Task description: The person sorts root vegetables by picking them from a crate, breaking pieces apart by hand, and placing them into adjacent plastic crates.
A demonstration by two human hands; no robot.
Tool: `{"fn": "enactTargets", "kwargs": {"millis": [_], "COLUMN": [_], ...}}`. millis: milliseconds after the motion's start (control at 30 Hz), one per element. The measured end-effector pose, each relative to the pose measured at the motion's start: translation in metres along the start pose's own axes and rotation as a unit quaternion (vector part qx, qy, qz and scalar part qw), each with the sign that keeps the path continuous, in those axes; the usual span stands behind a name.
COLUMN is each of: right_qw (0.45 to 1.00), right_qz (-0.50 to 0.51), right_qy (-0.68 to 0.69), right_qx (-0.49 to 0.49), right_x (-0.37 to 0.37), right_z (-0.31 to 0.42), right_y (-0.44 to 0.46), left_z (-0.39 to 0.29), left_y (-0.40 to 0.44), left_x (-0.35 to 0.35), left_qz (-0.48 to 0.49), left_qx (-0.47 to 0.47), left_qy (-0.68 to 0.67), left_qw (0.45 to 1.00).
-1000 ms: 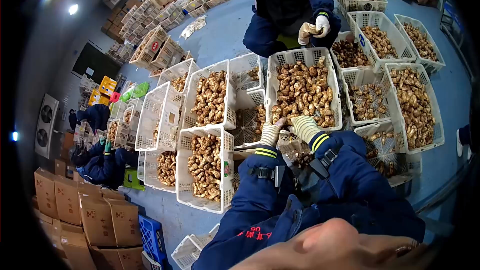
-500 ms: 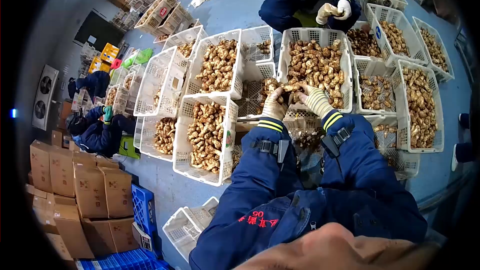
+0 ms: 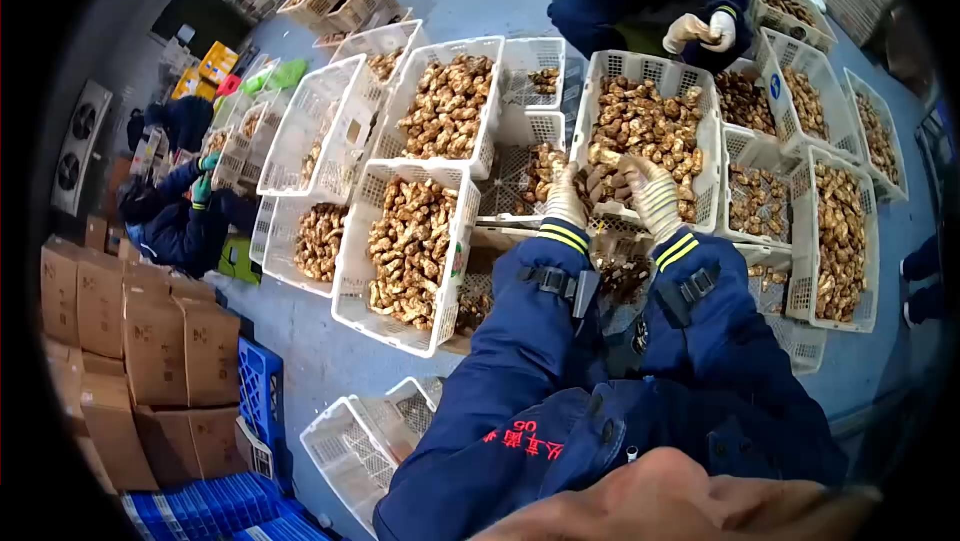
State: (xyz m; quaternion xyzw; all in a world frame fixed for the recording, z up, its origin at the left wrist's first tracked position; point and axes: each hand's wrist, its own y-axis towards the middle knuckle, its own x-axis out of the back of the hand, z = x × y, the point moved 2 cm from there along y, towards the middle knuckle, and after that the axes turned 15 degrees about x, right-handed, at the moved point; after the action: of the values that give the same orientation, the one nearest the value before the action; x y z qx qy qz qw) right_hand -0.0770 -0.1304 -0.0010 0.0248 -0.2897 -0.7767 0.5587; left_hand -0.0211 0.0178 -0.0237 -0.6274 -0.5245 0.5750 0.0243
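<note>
My left hand (image 3: 567, 195), in a striped, soiled glove, is closed at the near edge of a white crate (image 3: 712, 176) heaped with brown mushrooms. A pale-brown mushroom (image 3: 605, 155) shows at its fingertips. My right hand (image 3: 655, 201), in a matching glove with brown-stained fingertips, bends in from the other side, its fingers closed around the mushroom's near side. The fingers partly hide where each hand grips. Left of my hands, a lower crate (image 3: 505, 176) holds a small pile of mushrooms (image 3: 543, 173).
More mushroom-filled crates stand on both sides, including a tall-heaped crate (image 3: 345, 316) at left and a long crate (image 3: 800, 286) at right. Across from me sits a person with gloved hands (image 3: 703, 33). Cardboard boxes (image 3: 155, 341) and an overturned-looking white crate (image 3: 345, 451) lie lower left.
My hands have moved slightly away from me, over the heaped crate, with the mushroom now near its front edge. The whole view has shifted a little.
</note>
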Motion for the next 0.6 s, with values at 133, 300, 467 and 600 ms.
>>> {"fn": "enactTargets", "kwargs": {"millis": [133,300,467,600], "right_qw": [0.988,0.929,0.943,0.981], "right_qz": [0.027,0.233,0.239,0.114], "right_qy": [0.151,0.268,0.216,0.156], "right_qx": [-0.029,0.104,0.080,-0.010], "right_x": [-0.044,-0.134,-0.108,-0.028], "right_z": [0.054,0.131,0.139,0.093], "right_y": [0.026,0.064,0.059,0.029], "left_z": [0.005,0.005,-0.001,-0.006], "left_y": [0.007,-0.005,-0.011,-0.012], "left_x": [0.006,0.000,0.001,0.003], "left_qz": [0.080,0.024,0.010,0.022], "left_qx": [0.034,0.004,0.001,0.001], "left_qy": [0.009,-0.011,-0.011,0.017], "left_qw": [0.996,1.000,1.000,1.000]}}
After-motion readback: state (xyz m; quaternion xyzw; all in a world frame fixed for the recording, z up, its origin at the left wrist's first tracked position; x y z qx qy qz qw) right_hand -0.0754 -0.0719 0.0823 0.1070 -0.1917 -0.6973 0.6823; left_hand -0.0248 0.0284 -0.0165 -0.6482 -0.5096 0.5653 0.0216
